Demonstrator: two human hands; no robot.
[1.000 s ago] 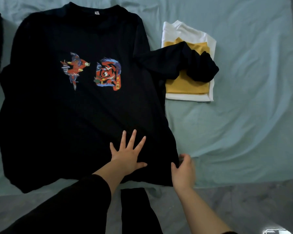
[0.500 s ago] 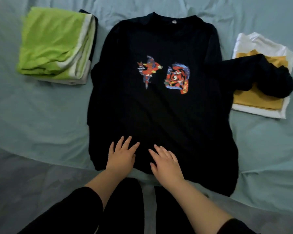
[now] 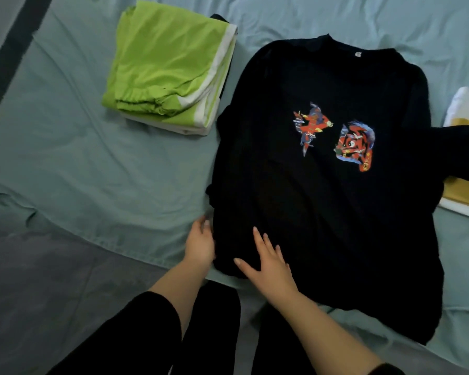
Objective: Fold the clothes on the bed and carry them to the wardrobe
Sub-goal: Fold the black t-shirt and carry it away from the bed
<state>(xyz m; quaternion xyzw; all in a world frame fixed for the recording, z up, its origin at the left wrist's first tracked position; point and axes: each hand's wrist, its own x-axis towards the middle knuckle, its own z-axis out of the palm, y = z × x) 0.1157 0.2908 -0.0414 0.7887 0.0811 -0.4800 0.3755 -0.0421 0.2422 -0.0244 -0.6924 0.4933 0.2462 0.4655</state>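
A: Start nearest you. What are the hands doing?

B: The left hand (image 3: 201, 246) is at the lower left edge of the black long-sleeved sweatshirt with the red and blue printed figures (image 3: 322, 190), fingers curled at the hem corner. I cannot tell whether it has pinched the cloth or only touches it. The right hand (image 3: 268, 262) lies flat and spread on the front, just beside the left, holding nothing.

A: And the sweatshirt itself?

B: Spread face up on the pale green bedsheet (image 3: 92, 169), hem toward the person, collar away. Its right-side sleeve runs off over the folded yellow and white garments (image 3: 463, 117) at the frame's edge.

A: How would it handle?

B: Soft and limp, I'd judge, with some weight; it will sag and crease rather than hold a line. Best taken at the hem corner and the shoulder on one side, folding that side inward while a flat palm pins the middle.

A: Anything farther off?

B: A folded stack of lime green cloth with white bands (image 3: 168, 69), just beside the sweatshirt's left shoulder, already done.
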